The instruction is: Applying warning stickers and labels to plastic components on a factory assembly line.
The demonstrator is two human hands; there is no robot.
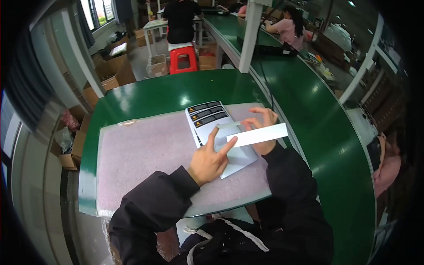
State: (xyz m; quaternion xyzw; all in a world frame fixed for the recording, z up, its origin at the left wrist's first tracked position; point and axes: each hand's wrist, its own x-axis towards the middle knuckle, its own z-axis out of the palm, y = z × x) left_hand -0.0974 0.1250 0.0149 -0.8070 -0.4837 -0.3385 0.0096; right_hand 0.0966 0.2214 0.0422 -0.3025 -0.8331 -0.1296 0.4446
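A white label sheet (207, 119) with black rectangular stickers lies on a pinkish foam mat (141, 154) on the green table. My left hand (210, 160) rests on the sheet, thumb and forefinger raised, the forefinger touching the near end of a long white strip (260, 135). My right hand (261, 126) holds that strip from behind, fingers curled over the top of a small pale piece (228, 125) on the sheet. Both sleeves are black.
A green conveyor belt (318, 132) curves along the right. A white post (248, 39) stands at the table's far edge. A red stool (183, 58), cardboard boxes (110, 70) and seated people lie beyond. Another person's hand (384, 163) shows at the right edge.
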